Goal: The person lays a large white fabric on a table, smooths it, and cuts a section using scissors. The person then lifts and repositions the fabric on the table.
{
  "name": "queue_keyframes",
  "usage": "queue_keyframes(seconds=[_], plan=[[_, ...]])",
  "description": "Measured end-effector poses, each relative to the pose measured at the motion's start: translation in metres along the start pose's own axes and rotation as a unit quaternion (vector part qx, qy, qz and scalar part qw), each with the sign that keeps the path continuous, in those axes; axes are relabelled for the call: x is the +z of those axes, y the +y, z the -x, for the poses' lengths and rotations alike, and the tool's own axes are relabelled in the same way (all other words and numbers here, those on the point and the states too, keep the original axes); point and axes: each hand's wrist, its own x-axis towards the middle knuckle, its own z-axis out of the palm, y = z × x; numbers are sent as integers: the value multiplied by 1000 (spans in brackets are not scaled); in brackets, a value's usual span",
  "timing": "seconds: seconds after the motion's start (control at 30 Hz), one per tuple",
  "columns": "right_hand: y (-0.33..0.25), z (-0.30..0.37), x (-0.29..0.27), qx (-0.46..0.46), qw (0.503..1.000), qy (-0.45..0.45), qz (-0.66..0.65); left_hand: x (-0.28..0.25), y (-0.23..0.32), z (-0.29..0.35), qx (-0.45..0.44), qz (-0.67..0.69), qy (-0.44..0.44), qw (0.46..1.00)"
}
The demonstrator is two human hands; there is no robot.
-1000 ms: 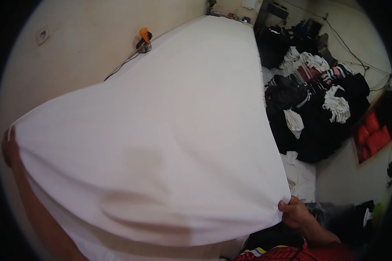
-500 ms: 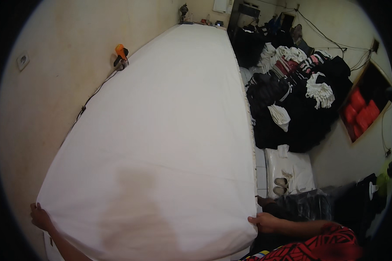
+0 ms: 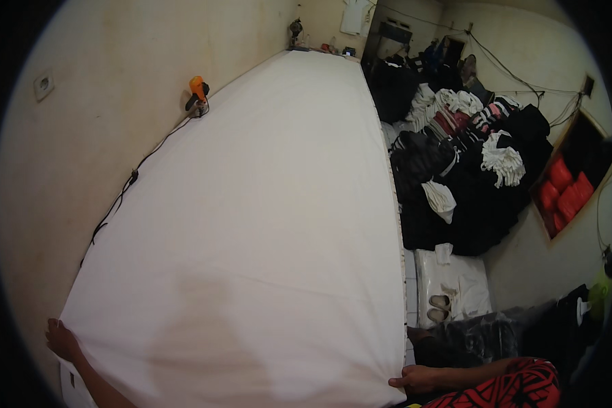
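Note:
A broad sheet of white fabric (image 3: 251,183) lies spread over a long table running away from me to the far wall. At its near left corner my left hand (image 3: 62,340) is closed on the edge, fingers curled over the side. My right hand (image 3: 415,379) pinches the near right edge between thumb and fingers. Between the two hands the cloth is drawn fairly flat, with faint creases and a shadow across its near part.
An orange-and-black tool (image 3: 197,92) stands against the left wall, with a black cord (image 3: 133,175) along the table edge. To the right are a large heap of dark and white garments (image 3: 455,156), a white wrapped bundle (image 3: 466,275) and sandals (image 3: 438,308).
My right hand has come nearer to me with the fabric edge. My left hand keeps its grip at the corner. More of the black cord shows on the left, and the whole view has tilted slightly.

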Motion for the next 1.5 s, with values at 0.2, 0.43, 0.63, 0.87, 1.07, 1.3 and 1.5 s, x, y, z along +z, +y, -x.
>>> queue_keyframes(seconds=[0.2,0.43,0.63,0.87,1.07,1.3,1.5], plan=[[-6,-9,-15,6,984,9,177,19,53,19,-39,-145,-37,988],[-76,-18,-44,-169,947,7,-272,-115,200,154,169,265,-95,945],[-94,-45,-76,-221,950,65,-212,-186,195,284,161,257,-288,908],[-98,-40,-90,-261,954,12,-148,-356,232,408,97,436,-228,865],[-124,-1,-116,-284,937,-160,-123,-547,324,559,341,459,-101,814],[-354,-43,-249,-376,889,-49,-258,-575,295,512,312,340,53,885],[-427,-131,-384,-506,846,-59,-155,-630,308,558,303,210,-29,929]])
